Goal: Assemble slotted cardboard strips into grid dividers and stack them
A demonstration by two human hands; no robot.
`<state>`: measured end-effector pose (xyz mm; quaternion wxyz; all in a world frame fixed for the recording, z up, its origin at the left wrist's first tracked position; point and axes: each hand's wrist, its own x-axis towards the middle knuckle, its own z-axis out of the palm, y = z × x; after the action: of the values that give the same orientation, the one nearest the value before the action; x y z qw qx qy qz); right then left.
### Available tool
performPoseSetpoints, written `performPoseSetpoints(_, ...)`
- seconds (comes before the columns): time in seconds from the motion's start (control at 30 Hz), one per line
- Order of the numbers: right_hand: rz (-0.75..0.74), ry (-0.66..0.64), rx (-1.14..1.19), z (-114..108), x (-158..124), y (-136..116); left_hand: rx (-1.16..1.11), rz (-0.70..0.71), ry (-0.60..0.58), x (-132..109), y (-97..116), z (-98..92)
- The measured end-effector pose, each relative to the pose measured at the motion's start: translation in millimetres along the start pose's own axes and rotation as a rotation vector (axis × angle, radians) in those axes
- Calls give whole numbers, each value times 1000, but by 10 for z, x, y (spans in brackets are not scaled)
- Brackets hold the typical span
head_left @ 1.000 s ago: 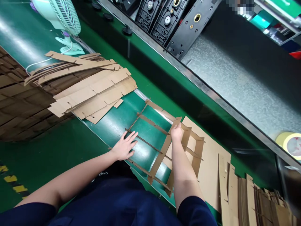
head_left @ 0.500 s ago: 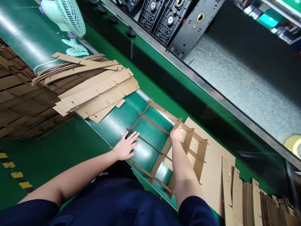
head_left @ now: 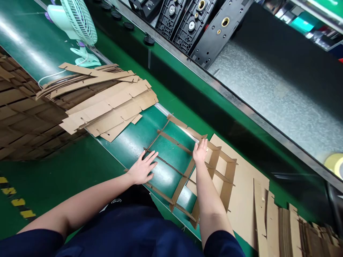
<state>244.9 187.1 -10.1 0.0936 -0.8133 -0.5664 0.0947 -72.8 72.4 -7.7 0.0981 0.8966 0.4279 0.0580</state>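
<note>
A cardboard divider grid [head_left: 179,191] made of interlocked slotted strips lies on the green workbench [head_left: 125,146]. My left hand [head_left: 143,168] rests at its left part with fingers spread, touching the strips near a crossing. My right hand [head_left: 200,152] is at the grid's far side, over a cross strip, with its fingers stretched out. Neither hand is wrapped around anything. My right forearm hides some of the grid's right-hand cells.
Loose slotted strips [head_left: 109,107] are piled to the left, near a mint-green clip fan [head_left: 80,25]. A flat cardboard sheet [head_left: 242,200] lies under the grid's right end, with stacked strips [head_left: 272,228] beyond. Black housings [head_left: 207,41] stand behind a raised ledge.
My right hand has opened from a closed grip to outstretched fingers at the same spot on the grid. My left hand has hardly moved. The view has shifted slightly.
</note>
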Motion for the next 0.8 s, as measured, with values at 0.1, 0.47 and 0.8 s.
performPoseSetpoints(0.1, -1, 68, -15, -91, 98, 48, 0, 2, -14, 1, -2, 6)
performPoseSetpoints(0.47, 166, -133, -31, -235, 573, 77, -28, -2, -36, 7, -5, -27)
performPoseSetpoints(0.8, 99, -1, -240, -121, 526, -3, -43, 6, -33, 10, -2, 5)
